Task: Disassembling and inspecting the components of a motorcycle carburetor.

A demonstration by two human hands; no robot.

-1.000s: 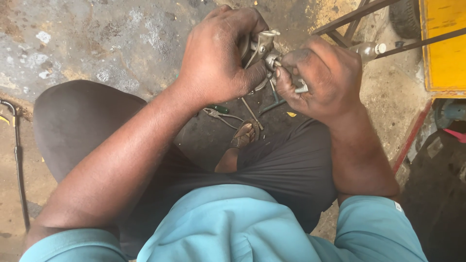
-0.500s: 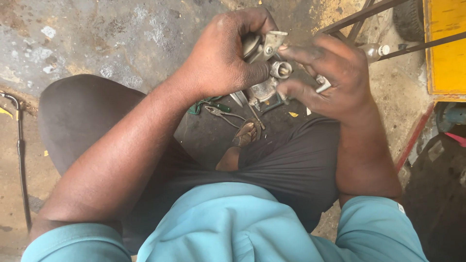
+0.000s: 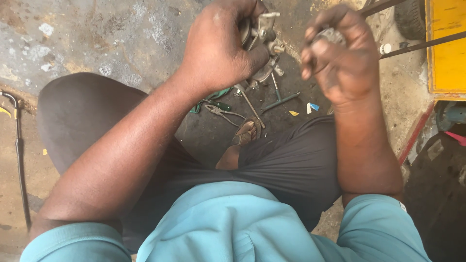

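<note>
Item: grey metal carburettor-like assembly (image 3: 262, 43), clenched in the left hand (image 3: 218, 48) above the lap. Right hand (image 3: 342, 58) pinches a small round metal part (image 3: 331, 35), apart from it. Judged mid-disassembly or refitting; next handling needs careful alignment.

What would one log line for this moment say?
left hand: grips metal part | right hand: holds small round piece | hands apart | pliers on ground

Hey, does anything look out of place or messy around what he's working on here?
Somewhat. Tools lie loose on the stained concrete floor by the sandalled foot: pliers and a T-handled wrench. The left hand grips a grimy metal part; the right hand holds a smaller piece apart from it.
</note>
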